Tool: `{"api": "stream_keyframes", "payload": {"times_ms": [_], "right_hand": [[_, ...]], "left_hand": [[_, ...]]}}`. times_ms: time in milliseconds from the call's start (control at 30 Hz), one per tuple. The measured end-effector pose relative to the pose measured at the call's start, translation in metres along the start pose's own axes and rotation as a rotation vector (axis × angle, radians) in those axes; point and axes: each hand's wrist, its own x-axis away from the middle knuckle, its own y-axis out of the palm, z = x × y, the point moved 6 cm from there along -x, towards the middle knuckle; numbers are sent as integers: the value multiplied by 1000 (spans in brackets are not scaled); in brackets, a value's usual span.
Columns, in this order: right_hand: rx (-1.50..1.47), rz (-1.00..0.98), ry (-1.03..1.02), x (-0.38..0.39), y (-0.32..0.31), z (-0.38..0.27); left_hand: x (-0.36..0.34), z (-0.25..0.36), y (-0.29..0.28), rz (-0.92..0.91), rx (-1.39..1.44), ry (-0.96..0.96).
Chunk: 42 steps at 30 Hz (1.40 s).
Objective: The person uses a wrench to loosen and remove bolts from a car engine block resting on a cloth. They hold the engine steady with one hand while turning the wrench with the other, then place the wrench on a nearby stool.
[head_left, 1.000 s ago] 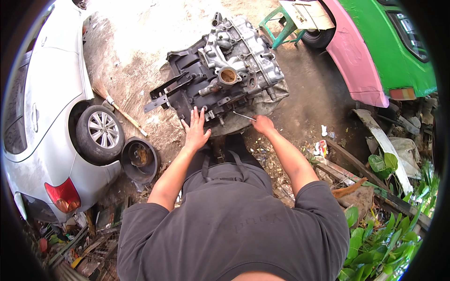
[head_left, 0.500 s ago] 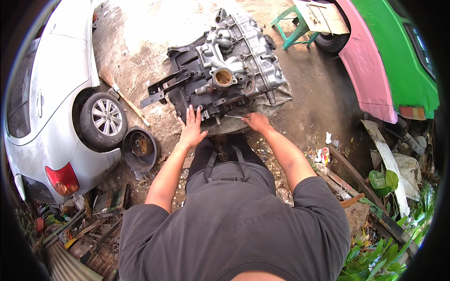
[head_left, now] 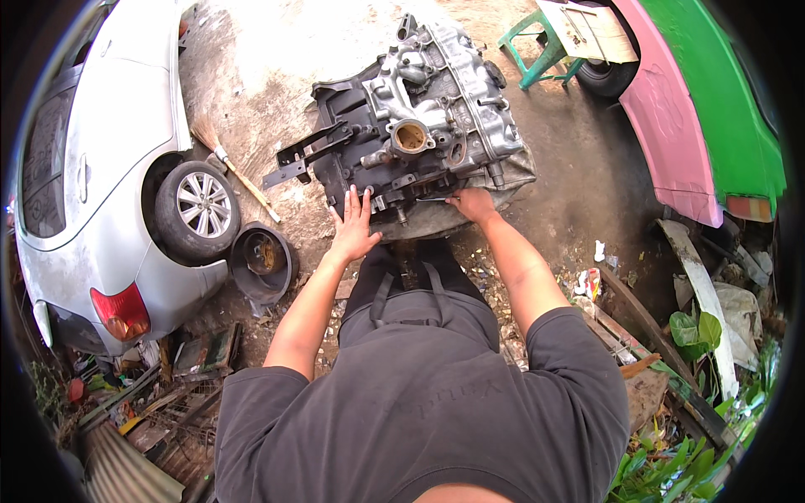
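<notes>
One engine (head_left: pixel 419 117) sits toward 12 o'clock, on one grey cloth (head_left: pixel 521 172). Both of the person's hands are at its near edge. At its 7 o'clock the left hand (head_left: pixel 355 235) lies open, fingers spread on the engine, gripping nothing; at its 5 o'clock the right hand (head_left: pixel 473 205) is closed round one thin metal tool (head_left: pixel 433 199). Further out from the engine: one broom (head_left: pixel 239 181) at 8, one black tub (head_left: pixel 267 290) between 7 and 8, one green stool (head_left: pixel 549 60) at 2. Two vehicles flank it: a silver car (head_left: pixel 126 142) at 9, a green-and-pink one (head_left: pixel 746 142) at 3.
</notes>
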Motion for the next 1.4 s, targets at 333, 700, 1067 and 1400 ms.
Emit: {"api": "stream_keyframes", "payload": {"times_ms": [333,700,1067,1400], "right_hand": [[-86,38,78,28,-1,-16],[17,66,20,17,-15,-20],[86,92,196,22,-21,-23],[-33,312,117,55,-65,-87]], "left_hand": [[2,-3,-2,24,27,70],[2,-4,-5,7,51,72],[5,-3,-11,-9,60,73],[6,-8,-12,32,112,119]]}}
